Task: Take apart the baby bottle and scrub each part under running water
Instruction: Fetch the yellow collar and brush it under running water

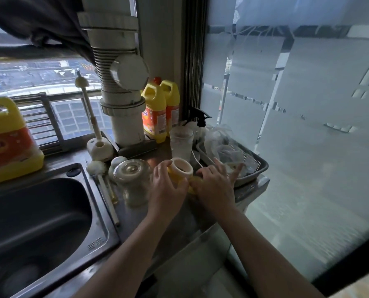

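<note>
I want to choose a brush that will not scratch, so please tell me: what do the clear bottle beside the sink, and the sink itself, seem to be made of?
The clear bottle looks like glass or hard clear plastic. It is transparent and glossy, with bright highlights, but the picture cannot settle which. The sink looks like stainless steel, with a grey, brushed surface, soft dull reflections and a pressed rim.

Dim daylight is admitted through the window (39, 78) and frosted glass (297, 125); the sink (39, 222) is left in shadow. Edges are bent by wide-angle distortion, and the lower right is smeared by blur.
</note>
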